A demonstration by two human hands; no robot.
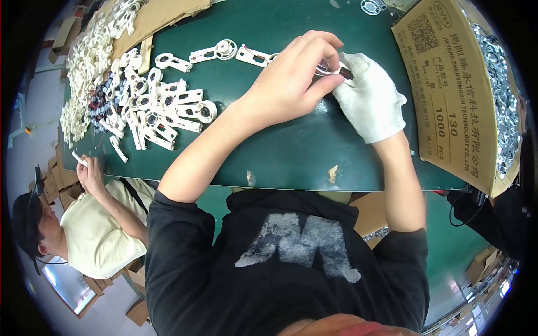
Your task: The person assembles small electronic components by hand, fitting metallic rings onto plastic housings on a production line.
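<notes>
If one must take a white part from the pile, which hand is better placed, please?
Probably the left hand: it is nearer the pile, on its own side. The gloved right hand is farther away, nearer the carton.

Small, dark-faced part [346,73] (mostly hidden)
</notes>
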